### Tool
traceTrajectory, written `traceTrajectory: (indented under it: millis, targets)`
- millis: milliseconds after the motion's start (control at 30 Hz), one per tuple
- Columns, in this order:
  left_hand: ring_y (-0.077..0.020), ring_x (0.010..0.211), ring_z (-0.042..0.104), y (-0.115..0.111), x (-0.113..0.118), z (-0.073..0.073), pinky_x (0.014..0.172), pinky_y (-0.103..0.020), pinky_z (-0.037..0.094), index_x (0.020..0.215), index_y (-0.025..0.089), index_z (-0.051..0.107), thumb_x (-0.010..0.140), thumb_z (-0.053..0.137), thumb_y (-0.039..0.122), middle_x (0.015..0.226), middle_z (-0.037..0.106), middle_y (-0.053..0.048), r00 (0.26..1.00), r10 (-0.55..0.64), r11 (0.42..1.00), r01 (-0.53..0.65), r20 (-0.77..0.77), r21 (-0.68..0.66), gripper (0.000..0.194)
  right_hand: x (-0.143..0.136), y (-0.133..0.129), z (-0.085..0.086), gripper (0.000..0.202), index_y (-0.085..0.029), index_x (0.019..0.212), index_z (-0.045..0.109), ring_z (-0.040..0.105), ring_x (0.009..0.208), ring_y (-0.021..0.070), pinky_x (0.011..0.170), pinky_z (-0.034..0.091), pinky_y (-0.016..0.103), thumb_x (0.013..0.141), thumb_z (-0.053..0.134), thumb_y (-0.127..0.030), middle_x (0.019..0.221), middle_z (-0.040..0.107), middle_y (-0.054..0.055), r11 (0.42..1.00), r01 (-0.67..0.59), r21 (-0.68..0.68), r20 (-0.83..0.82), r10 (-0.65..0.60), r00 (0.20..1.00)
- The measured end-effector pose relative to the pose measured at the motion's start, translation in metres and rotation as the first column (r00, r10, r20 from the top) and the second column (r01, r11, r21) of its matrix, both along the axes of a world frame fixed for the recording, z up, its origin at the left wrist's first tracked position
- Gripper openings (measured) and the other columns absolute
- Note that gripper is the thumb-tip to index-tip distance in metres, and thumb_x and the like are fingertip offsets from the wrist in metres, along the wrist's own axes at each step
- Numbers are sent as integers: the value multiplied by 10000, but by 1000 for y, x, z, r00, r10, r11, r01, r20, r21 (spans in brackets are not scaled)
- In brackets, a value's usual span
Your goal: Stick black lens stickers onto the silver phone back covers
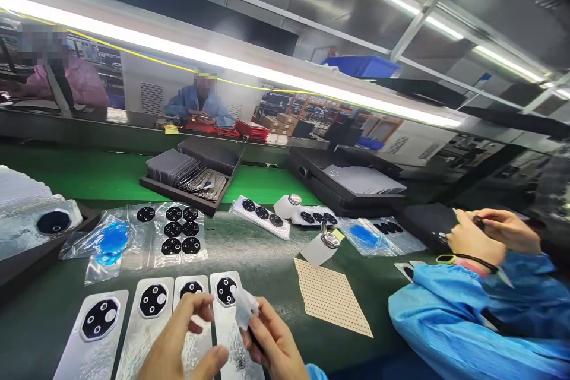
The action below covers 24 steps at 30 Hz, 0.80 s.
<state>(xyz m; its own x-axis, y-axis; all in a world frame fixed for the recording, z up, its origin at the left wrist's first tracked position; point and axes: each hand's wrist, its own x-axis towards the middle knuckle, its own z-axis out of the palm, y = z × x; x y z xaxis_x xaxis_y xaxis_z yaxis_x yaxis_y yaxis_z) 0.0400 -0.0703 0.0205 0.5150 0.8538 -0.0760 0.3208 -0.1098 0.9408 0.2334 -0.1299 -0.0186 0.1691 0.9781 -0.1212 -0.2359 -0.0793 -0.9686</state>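
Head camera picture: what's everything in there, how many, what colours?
Cloth: one, white, front middle.
Panels: four, silver and black, front row.
Bottles: two, white, mid-bench.
Dotted sheet: one, beige, right of panels.
Discs: many, black, behind panels.
Bagged pieces: at least two, blue, left and right.
Trays: several, black, back and left.
Bench: one, dark green, underneath.
Bin: one, blue, overhead.
Lights: several, white, overhead.
Co-workers: three, blue or pink clothes, right and beyond.
Left hand: one, bare, over panels.
Right hand: one, bare, holding cloth.
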Motion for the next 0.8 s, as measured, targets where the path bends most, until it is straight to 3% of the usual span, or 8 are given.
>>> traceTrajectory:
  millis: [67, 133, 233, 367, 467, 667, 800]
  targets:
    - [-287, 1112, 536, -1, 22, 1, 920, -339, 426, 1243, 268, 521, 756, 672, 471, 1209, 602, -74, 993, 40, 997, -32, 114, -77, 549, -12, -6, 1, 467, -182, 1003, 583, 285, 483, 60, 461, 216, 202, 831, 583, -616, 594, 456, -47, 1000, -11, 23, 31, 10, 999]
    - [-266, 1078, 534, 3, 34, 4, 913, -332, 404, 1145, 240, 560, 763, 666, 430, 1156, 614, -69, 991, 19, 994, -4, 130, -111, 440, -20, -12, 1, 448, -186, 999, 585, 292, 484, 62, 473, 240, 211, 839, 580, -604, 609, 480, -38, 999, 0, 51, 60, -3, 998]
    - [-219, 887, 556, 5, 37, 6, 831, -317, 402, 917, 215, 605, 828, 584, 425, 968, 641, -40, 995, -35, 988, 49, 98, -146, 229, -26, -18, 1, 442, -218, 1064, 591, 374, 536, 90, 511, 315, 225, 829, 598, -591, 686, 537, -11, 992, 74, 101, 62, -80, 995]
    - [-201, 828, 541, 1, 36, 6, 781, -296, 387, 850, 209, 613, 844, 568, 421, 894, 646, -24, 995, -44, 988, 57, 90, -147, 217, -26, -24, -4, 530, -256, 1236, 583, 457, 609, 128, 571, 378, 246, 826, 597, -592, 736, 569, 6, 976, 191, 104, 64, -198, 978]
    - [-203, 827, 545, -2, 37, 3, 780, -290, 388, 833, 209, 626, 839, 585, 432, 873, 652, -24, 994, -27, 988, 43, 110, -149, 227, -24, -26, -10, 481, -246, 1179, 655, 466, 598, 139, 592, 396, 257, 832, 600, -574, 643, 519, -11, 968, 241, 73, 112, -248, 962]
    - [-206, 837, 562, -3, 37, -3, 771, -283, 391, 829, 200, 630, 853, 576, 475, 850, 646, -29, 987, -20, 987, 44, 157, -152, 281, -28, -26, -17, 408, -250, 1062, 726, 458, 605, 148, 590, 400, 268, 819, 618, -560, 713, 594, 19, 950, 296, 95, 143, -307, 941]
    - [-194, 814, 557, -3, 38, -4, 761, -271, 398, 808, 195, 637, 841, 593, 514, 826, 638, -23, 983, -21, 983, 55, 185, -176, 324, -30, -24, -16, 420, -227, 1031, 736, 433, 566, 145, 560, 407, 271, 807, 628, -566, 644, 551, 12, 947, 312, 75, 116, -319, 941]
